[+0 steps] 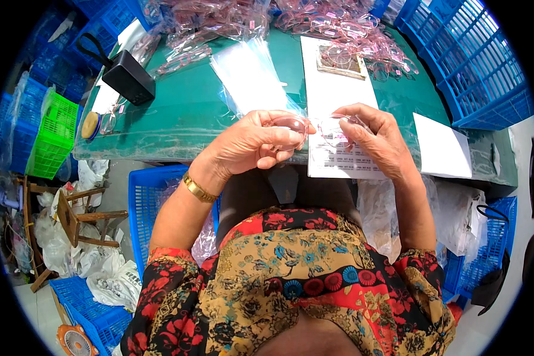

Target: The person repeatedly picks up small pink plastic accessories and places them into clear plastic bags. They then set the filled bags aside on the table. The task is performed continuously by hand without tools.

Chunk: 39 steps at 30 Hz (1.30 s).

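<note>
Both my hands hold one pair of thin pinkish eyeglasses (295, 124) above the near edge of the green table (190, 127). My left hand (261, 139) is closed round one lens side, thumb and fingers pinching it. At the other lens, my right hand (374, 133) pinches the rim, and a small pink label shows there. Beneath the glasses lies a white printed sheet (338, 163). A stack of clear plastic sleeves (246, 68) rests just beyond my left hand.
Heaps of bagged pink glasses (213, 24) cover the table's far side. A shallow tray (341, 64) with glasses sits on the paper. A black box-shaped device (127, 77) stands at left. Blue crates (469, 59) flank the table; a wooden stool (71, 216) lies at lower left.
</note>
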Each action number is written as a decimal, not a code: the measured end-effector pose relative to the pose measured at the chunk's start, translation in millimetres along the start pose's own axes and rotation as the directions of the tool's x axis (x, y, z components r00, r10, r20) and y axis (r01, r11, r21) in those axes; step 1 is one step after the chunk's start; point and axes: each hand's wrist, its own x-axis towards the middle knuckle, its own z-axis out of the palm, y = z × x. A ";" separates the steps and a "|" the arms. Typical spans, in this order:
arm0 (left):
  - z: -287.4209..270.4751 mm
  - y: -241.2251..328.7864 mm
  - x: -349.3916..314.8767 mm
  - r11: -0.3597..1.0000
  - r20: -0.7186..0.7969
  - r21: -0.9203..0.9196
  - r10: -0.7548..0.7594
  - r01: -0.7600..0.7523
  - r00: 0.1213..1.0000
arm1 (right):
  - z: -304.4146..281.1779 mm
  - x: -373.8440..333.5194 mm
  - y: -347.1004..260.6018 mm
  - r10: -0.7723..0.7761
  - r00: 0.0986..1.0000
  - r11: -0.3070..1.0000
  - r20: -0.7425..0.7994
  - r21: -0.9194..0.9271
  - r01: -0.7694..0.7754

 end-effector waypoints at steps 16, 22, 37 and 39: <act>-66.1 46.4 -27.2 0.228 -0.422 0.873 0.797 0.432 0.432 | -13.0 5.2 19.7 -0.033 0.980 0.992 -0.197 0.113 0.057; -64.3 29.1 -3.2 -0.064 -0.291 0.781 0.843 0.621 0.453 | -9.5 5.6 20.5 -0.067 0.973 0.987 -0.221 0.130 0.097; -83.1 47.3 -25.6 0.515 -0.511 0.842 0.664 0.162 0.545 | -10.4 4.2 23.6 -0.063 0.974 0.990 -0.216 0.111 0.089; -76.5 42.5 -24.2 0.637 -0.536 0.770 0.673 -0.031 0.510 | -11.8 3.5 21.9 -0.051 0.973 0.991 -0.225 0.113 0.078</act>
